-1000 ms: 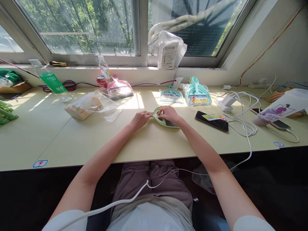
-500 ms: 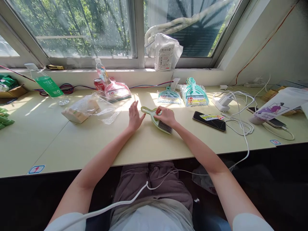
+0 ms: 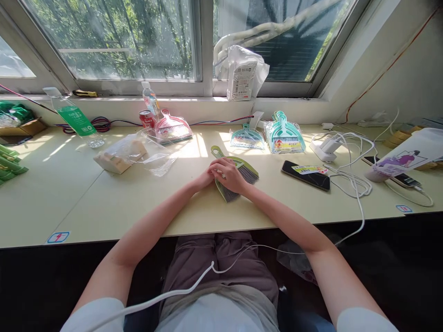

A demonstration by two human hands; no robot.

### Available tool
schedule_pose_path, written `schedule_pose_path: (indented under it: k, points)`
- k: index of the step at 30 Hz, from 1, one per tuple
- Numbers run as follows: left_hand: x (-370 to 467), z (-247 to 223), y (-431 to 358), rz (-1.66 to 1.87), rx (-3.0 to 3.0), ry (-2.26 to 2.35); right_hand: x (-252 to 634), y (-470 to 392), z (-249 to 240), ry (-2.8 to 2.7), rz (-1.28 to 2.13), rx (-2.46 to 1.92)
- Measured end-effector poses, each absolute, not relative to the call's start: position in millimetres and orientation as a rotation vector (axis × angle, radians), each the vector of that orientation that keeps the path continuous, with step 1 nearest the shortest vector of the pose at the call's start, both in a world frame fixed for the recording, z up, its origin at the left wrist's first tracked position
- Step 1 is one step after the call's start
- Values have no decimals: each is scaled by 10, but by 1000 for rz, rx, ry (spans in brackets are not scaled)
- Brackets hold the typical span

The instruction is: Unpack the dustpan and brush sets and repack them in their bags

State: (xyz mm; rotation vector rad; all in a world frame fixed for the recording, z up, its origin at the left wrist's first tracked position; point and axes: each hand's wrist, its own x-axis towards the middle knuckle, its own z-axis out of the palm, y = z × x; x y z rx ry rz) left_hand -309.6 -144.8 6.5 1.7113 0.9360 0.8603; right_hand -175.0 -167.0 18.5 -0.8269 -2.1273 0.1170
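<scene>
With right hand (image 3: 232, 179), fingers bent, over brush (image 3: 231, 195) (left hand (image 3: 206, 178) half hidden; cannot tell either grip), could slip under uneven pressure.

My green dustpan (image 3: 247, 164) lies flat under my right hand (image 3: 229, 176), wide edge angled toward me and rightward. The brush (image 3: 248, 174) rests over it, grey bristles showing either side of that hand; a green handle (image 3: 217, 151) pokes out beyond my fingers, and my hands hide the middle.
</scene>
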Motion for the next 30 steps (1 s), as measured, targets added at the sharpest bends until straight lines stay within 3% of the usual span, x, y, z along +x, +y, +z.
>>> schedule_pose_path:
  k: [12, 18, 30]
  points:
    - [-3082, 251, -1555, 744, 1820, 1157, -1719, -1608, 176, -2283, 153, -671]
    - [-3144, 245, -1542, 703, 1841, 938, -1665, -1603, 295, -2333, 224, -665]
    - [-3141, 261, -1544, 659, 1769, 939, -1692, -1593, 220, -2348, 281, -739]
